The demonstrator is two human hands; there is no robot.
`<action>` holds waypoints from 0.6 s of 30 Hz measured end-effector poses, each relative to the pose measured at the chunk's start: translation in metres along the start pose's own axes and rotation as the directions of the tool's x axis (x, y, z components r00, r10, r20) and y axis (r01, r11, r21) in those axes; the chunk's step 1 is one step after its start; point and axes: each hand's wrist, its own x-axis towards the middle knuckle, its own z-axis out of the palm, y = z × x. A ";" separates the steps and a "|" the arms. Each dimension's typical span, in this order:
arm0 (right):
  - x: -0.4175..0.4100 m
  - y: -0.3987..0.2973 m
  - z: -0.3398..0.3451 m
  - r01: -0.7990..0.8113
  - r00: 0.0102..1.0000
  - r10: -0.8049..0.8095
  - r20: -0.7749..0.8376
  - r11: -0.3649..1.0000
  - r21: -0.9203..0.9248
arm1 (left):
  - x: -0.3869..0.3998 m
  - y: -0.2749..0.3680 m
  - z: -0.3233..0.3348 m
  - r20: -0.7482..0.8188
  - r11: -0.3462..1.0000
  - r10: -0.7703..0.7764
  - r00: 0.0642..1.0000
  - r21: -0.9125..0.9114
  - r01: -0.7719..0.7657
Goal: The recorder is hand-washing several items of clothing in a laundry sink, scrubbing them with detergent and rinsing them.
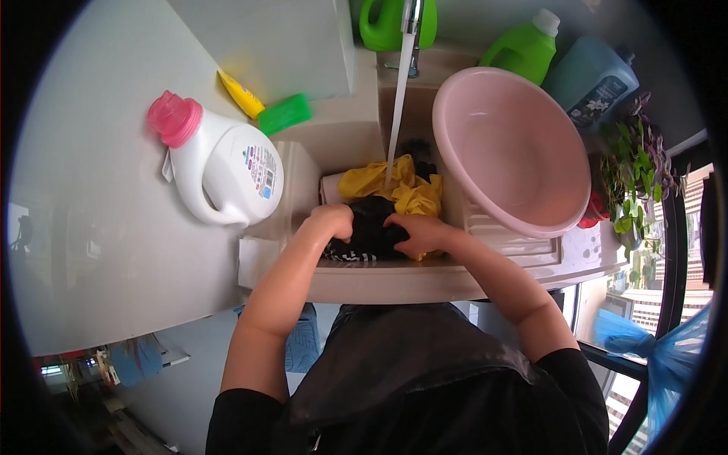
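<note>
Wet black cloth (372, 224) with a white pattern near its lower edge lies bunched in the laundry sink (392, 284). At its left side, my left hand (335, 220) is curled closed on the fabric. My right hand (421, 233) grips the other side, thumb and fingers around a fold; some fingertips are hidden. Yellow cloth (378, 176) is heaped just beyond, touching the black one. Water from the running tap (412, 20) falls onto the yellow cloth. A pale pink item (330, 187) shows at the left, partly covered.
A pink plastic basin (515, 148) leans over the ribbed washboard (512, 244) at right. On the left counter are a white detergent bottle (227, 165), a green soap bar (284, 114) and a yellow tube (242, 94). Green bottles (523, 48), a blue bottle (594, 82) and plants (631, 176) line the back and right.
</note>
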 end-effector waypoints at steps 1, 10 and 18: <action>-0.001 -0.006 -0.005 0.004 0.999 -0.004 0.032 1.000 0.010 | 0.010 -0.005 0.003 -0.100 0.997 -0.072 0.992 -0.033 0.069; 0.087 0.047 0.019 -0.525 0.780 0.433 -0.452 0.846 -0.096 | 0.091 0.021 0.052 -0.449 0.990 -0.112 0.886 -0.124 0.062; 0.106 0.069 0.027 -0.487 0.757 0.389 -0.524 0.872 -0.055 | 0.104 0.025 0.068 -0.600 0.999 -0.021 0.799 0.022 0.043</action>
